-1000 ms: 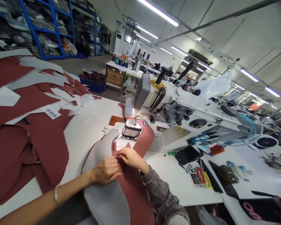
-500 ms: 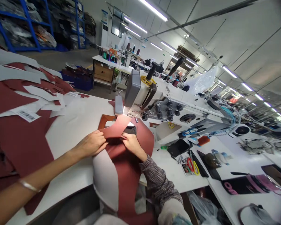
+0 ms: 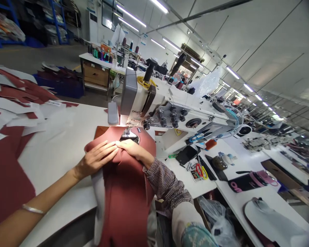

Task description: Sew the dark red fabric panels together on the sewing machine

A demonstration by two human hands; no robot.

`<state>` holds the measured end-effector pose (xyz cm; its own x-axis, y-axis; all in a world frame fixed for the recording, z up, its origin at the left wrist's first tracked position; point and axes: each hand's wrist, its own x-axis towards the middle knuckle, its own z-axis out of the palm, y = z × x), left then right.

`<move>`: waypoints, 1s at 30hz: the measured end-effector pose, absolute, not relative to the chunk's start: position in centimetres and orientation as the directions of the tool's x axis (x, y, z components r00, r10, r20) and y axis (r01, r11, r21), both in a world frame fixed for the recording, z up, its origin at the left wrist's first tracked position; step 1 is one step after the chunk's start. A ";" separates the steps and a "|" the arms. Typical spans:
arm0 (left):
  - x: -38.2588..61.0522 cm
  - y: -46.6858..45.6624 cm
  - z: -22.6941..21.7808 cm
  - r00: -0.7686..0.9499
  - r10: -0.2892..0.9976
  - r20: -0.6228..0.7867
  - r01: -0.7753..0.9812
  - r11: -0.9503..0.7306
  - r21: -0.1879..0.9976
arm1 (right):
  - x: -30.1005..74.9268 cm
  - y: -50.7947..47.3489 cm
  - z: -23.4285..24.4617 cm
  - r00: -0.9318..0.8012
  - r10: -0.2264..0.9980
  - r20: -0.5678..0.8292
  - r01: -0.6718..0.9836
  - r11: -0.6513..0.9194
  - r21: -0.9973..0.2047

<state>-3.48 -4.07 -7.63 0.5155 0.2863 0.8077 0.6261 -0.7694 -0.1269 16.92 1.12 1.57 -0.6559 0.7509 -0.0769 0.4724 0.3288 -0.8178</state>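
A maroon fabric piece (image 3: 126,195) with a pale grey underside drapes from the sewing machine (image 3: 154,99) down over the table's front edge. Its upper part lies around the needle area and presser foot (image 3: 127,132). My left hand (image 3: 95,159) rests on the fabric's left side, fingers stretched out and lying flat. Fingertips of both hands meet just in front of the presser foot. There my right hand (image 3: 131,148) pinches the fabric, and small folds run out from its fingers. Part of the right hand's grip is hidden from view.
Cut maroon and grey pieces (image 3: 7,151) are heaped on the left of the white table (image 3: 59,144). To the right lie a phone (image 3: 186,155), scissors (image 3: 201,171) in a small tray and a black-and-pink bottle (image 3: 252,180). A blue bin (image 3: 59,84) stands behind.
The fabric's raised strip now lies flatter around the presser foot. My left hand has gone from gripping the edge to lying flat, closer to my right hand. The view has turned right.
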 end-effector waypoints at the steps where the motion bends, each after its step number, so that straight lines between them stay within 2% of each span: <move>1: -3.8 -3.4 -7.3 0.518 0.286 0.806 0.604 -0.789 -0.108 | 16.8 1.3 2.1 -0.633 0.772 -0.054 0.536 0.387 -0.751; 4: -3.7 -1.4 -6.6 0.544 0.312 0.779 0.588 -0.804 -0.089 | 17.1 1.4 3.4 -0.474 0.879 0.048 0.759 0.436 -0.485; 5: -3.5 -1.0 -6.5 0.547 0.323 0.772 0.598 -0.796 -0.091 | 17.3 1.3 3.7 -0.424 0.902 0.082 0.804 0.416 -0.425; 7: -3.2 -0.4 -6.9 0.541 0.353 0.763 0.632 -0.769 -0.092 | 17.9 1.1 4.0 -0.356 0.929 0.103 0.849 0.368 -0.378; 12: -2.2 -0.5 -7.7 0.502 0.443 0.743 0.701 -0.712 -0.049 | 19.1 1.6 4.3 -0.266 0.956 0.120 0.871 0.292 -0.396; 17: -0.9 -0.6 -6.3 0.464 0.538 0.704 0.749 -0.662 0.013 | 19.4 3.2 4.9 -0.202 0.974 0.101 0.860 0.226 -0.457; 23: -0.6 -0.5 -4.8 0.483 0.521 0.703 0.760 -0.648 -0.042 | 19.7 4.7 4.5 -0.320 0.939 0.125 0.780 0.335 -0.529; 30: -1.0 -0.3 -4.6 0.482 0.580 0.657 0.747 -0.663 0.037 | 20.2 5.6 3.7 -0.384 0.918 0.097 0.750 0.372 -0.548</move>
